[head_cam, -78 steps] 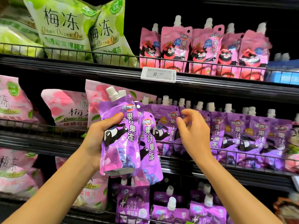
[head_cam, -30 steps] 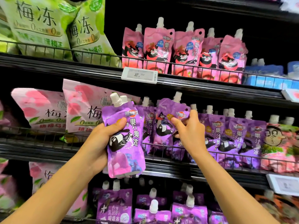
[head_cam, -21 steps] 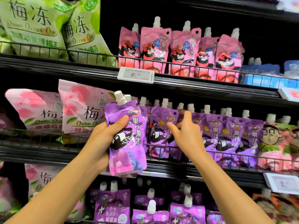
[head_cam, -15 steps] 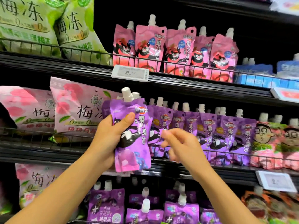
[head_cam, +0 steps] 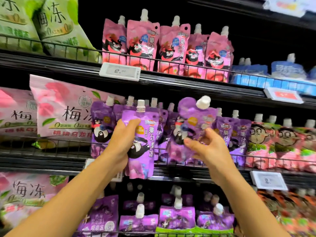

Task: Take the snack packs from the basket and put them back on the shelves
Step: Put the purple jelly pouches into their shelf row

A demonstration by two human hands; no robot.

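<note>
- Middle shelf (head_cam: pixel 51 161), behind its wire rail: big pink bags at the left end, then a row of purple spouted pouches (head_cam: pixel 239 134), then cartoon-face packs toward the right end. Row now fuller than 2.6 s ago, one pouch having gone in from the right hand a second back.
- Left hand (head_cam: pixel 119 142): wrapped round a purple jelly pouch (head_cam: pixel 143 144), thumb across its front, held upright just in front of the rail near the left end of the purple row. Earlier two pouches fanned here; now only one plainly visible.
- Right hand (head_cam: pixel 206 147): pinching a second purple pouch (head_cam: pixel 193 124), tilted, white cap leaning right, over the middle of the row. Half a second ago empty and curled; evidently taken from the left hand's stack.
- Likely meaning: this pouch about to go behind the rail, one more left to shelve.
- Basket: not in view.
</note>
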